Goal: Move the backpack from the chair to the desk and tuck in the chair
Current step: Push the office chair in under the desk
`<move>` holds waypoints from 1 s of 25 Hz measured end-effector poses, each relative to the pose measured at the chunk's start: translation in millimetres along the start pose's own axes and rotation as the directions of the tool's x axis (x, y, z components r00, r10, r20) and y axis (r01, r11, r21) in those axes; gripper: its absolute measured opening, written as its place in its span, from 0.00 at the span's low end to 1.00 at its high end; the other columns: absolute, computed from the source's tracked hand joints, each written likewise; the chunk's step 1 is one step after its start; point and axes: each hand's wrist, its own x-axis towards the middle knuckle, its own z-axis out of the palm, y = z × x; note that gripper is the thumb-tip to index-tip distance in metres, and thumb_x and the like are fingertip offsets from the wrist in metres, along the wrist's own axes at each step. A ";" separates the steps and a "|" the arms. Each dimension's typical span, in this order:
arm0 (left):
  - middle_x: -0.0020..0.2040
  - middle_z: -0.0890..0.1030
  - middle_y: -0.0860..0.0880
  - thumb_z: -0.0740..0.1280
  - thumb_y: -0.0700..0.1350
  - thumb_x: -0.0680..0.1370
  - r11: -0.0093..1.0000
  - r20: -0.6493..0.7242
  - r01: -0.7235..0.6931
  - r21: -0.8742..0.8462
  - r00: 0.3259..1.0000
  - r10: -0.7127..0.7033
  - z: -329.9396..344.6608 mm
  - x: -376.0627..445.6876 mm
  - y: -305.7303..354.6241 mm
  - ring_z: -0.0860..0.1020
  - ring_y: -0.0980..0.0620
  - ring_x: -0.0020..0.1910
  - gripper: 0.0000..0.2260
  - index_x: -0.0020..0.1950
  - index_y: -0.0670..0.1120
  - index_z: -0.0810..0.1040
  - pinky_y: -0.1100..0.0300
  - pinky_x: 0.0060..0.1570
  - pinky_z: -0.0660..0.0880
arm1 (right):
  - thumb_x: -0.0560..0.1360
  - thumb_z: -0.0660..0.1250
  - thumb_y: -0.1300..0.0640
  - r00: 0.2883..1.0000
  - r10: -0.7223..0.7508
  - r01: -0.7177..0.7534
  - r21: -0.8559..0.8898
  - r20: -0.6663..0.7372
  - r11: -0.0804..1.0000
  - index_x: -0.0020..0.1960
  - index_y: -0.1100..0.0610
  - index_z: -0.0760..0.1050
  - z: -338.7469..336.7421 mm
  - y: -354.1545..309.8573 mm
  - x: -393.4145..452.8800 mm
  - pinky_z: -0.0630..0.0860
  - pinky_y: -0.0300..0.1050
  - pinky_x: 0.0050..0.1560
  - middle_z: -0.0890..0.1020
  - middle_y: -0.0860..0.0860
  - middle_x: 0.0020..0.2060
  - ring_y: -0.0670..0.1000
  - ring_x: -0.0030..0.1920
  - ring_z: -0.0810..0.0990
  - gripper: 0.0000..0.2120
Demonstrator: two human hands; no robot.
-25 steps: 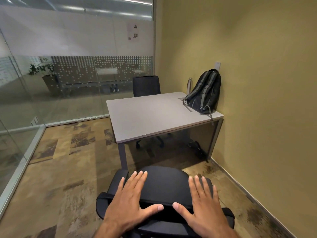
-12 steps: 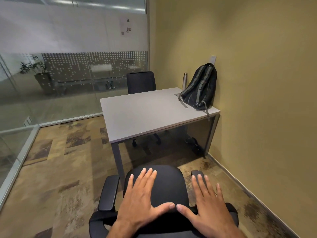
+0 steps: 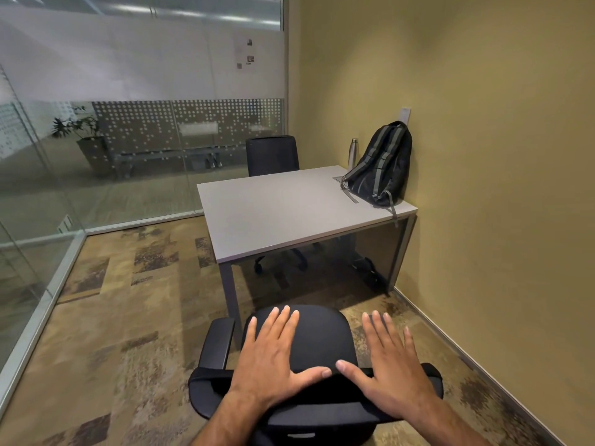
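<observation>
A black backpack with grey stripes (image 3: pixel 381 169) stands upright on the far right corner of the grey desk (image 3: pixel 277 214), leaning on the yellow wall. The black office chair (image 3: pixel 318 336) stands just in front of me, short of the desk's front edge, with its seat facing the desk. My left hand (image 3: pixel 273 358) and my right hand (image 3: pixel 389 371) lie over the top of its backrest, fingers spread forward and thumbs hooked on the near side. The seat is bare.
A steel bottle (image 3: pixel 353 154) stands behind the backpack. A second black chair (image 3: pixel 272 154) sits at the desk's far side. A glass partition (image 3: pixel 96 188) runs along the left, the yellow wall (image 3: pixel 483 188) along the right. Patterned carpet covers the floor.
The chair has turned a little, so its left armrest shows more and the seat lines up with the desk. Both hands stay on the backrest. The backpack has not moved.
</observation>
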 end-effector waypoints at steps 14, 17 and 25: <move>0.85 0.45 0.53 0.44 0.86 0.64 0.999 0.047 0.045 0.009 0.998 -0.045 -3.7 -37.0 -13.0 0.38 0.55 0.82 0.56 0.83 0.54 0.42 0.44 0.79 0.34 | 0.61 0.30 0.13 0.992 -0.088 0.095 -0.064 0.094 0.993 0.75 0.50 0.22 3.5 -5.6 -16.3 0.28 0.59 0.79 0.30 0.49 0.81 0.51 0.79 0.24 0.57; 0.84 0.43 0.54 0.44 0.87 0.64 0.999 0.049 0.033 0.011 0.998 -0.033 -2.1 -29.1 -11.2 0.36 0.55 0.81 0.57 0.83 0.54 0.41 0.44 0.79 0.34 | 0.60 0.30 0.12 0.989 -0.081 0.088 -0.053 0.122 0.995 0.77 0.52 0.24 1.9 -1.0 -11.4 0.28 0.60 0.79 0.30 0.49 0.81 0.51 0.78 0.24 0.60; 0.84 0.39 0.54 0.43 0.87 0.63 0.999 0.044 0.036 0.005 0.998 -0.036 6.0 2.5 0.5 0.35 0.55 0.81 0.57 0.83 0.54 0.38 0.45 0.80 0.35 | 0.58 0.28 0.12 0.987 -0.069 0.077 -0.048 0.147 0.996 0.76 0.52 0.22 -8.3 18.3 10.1 0.28 0.59 0.79 0.28 0.50 0.80 0.52 0.78 0.23 0.61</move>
